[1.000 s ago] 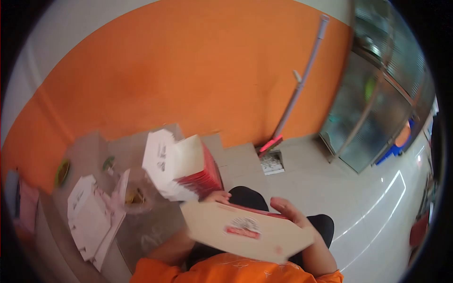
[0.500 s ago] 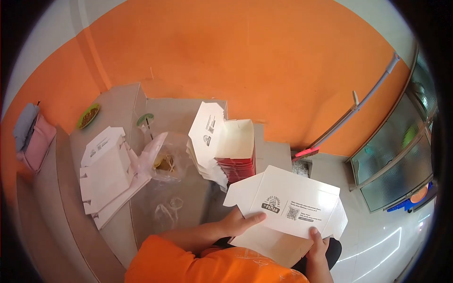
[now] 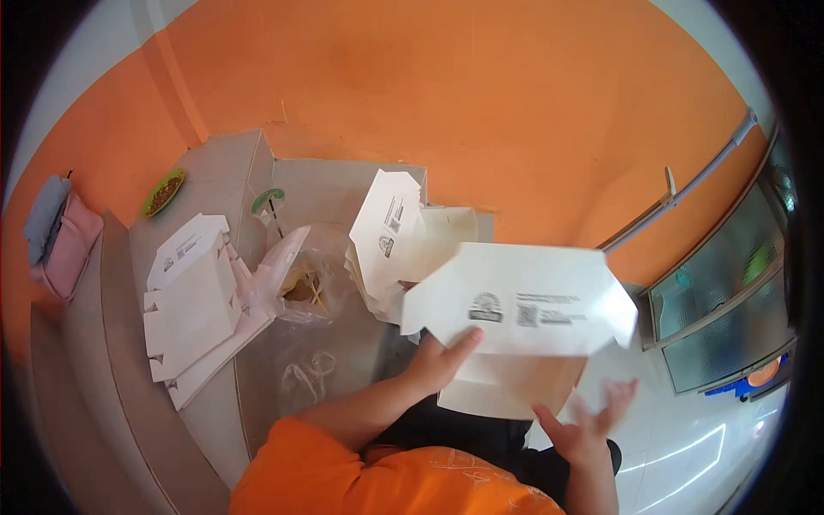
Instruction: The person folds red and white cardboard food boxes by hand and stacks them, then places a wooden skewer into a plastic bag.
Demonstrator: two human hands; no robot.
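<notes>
A white cardboard food box (image 3: pixel 558 337) with its printed lid standing up is in front of me, lifted above my lap. My left hand (image 3: pixel 439 367) grips its left side, thumb on the lid and the other fingers hidden behind the card. Just off the box's lower right corner, my right hand (image 3: pixel 588 425) is open, its fingers spread and partly blurred by motion. Behind the held box, a stack of folded boxes (image 3: pixel 384 236) stands on the step, the top one with its lid raised.
Flat unfolded box blanks (image 3: pixel 193 305) lie at the left. Beside them is a clear plastic bag (image 3: pixel 322 296) with a drink cup in it. A green bowl (image 3: pixel 163 193), a pink bag (image 3: pixel 73 249) and a long-handled tool (image 3: pixel 678 193) leaning on the orange wall stand farther off.
The box has risen and moved away from my lap. My right hand has let go of its right side and opened, while my left hand keeps its hold.
</notes>
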